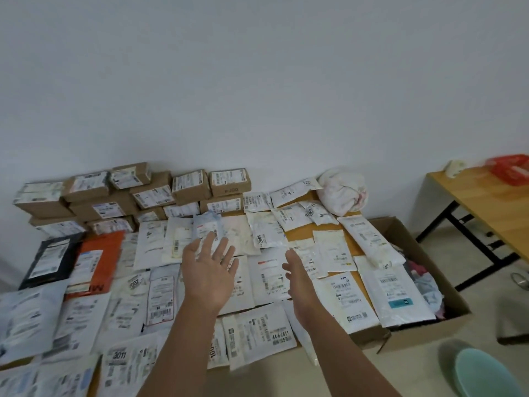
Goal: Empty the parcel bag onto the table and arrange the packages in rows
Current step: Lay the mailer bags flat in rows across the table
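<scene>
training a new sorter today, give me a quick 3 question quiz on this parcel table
1. True or false: the left hand holds a parcel.
2. Where do the brown cardboard boxes sit? A) stacked at the table's far edge by the wall B) on the floor C) in the near row
3. What colour is the mailer beside the black mailer?

Key: 1 false, both it and the right hand are open above the flat mailers. 2 A. 3 orange.
</scene>
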A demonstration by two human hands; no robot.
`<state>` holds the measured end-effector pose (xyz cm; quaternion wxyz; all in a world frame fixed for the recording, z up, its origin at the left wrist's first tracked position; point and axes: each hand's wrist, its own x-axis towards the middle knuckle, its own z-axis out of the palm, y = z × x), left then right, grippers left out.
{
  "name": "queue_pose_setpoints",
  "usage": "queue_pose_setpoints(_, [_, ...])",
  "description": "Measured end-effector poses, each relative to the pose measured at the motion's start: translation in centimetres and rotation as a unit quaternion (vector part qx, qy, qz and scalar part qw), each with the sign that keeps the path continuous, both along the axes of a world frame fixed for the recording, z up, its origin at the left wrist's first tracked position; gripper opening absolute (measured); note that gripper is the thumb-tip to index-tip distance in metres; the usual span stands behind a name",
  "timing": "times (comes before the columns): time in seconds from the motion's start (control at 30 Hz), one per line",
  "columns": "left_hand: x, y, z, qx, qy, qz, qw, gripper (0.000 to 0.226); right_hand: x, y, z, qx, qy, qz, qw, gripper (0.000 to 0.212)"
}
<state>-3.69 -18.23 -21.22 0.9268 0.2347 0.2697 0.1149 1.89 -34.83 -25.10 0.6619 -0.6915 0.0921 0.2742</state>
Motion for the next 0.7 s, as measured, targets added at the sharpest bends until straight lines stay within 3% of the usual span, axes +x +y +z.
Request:
queue_pose_setpoints(0.23, [8.0, -2.7, -2.3, 0.005, 0.042, -0.059, 0.997, 0.051, 9.2, -2.0, -2.2, -0.099, -0.018, 0.0, 0.995, 0.058])
queue_pose_setpoints(0.43, [20.6, -6.0, -5.7, 0.049, 0.14, -0.07, 0.986, 0.041, 25.9, -0.7, -5.9, -0.07, -0.003, 0.047, 0.996, 0.046])
queue_pose_setpoints(0.57, [28.2, -7.4, -9.1, 0.036, 0.207, -0.039, 0.977, 0.028, 37.2, 1.8, -9.8, -0.011, 0.066, 0.052, 0.996, 0.038])
queue_pose_setpoints(0.7, [31.6, -7.1, -12.7, 0.036, 0.264, -0.03, 0.963, 0.025, 42.1, 3.2, -13.0, 0.001, 0.131, 0.033, 0.991, 0.022])
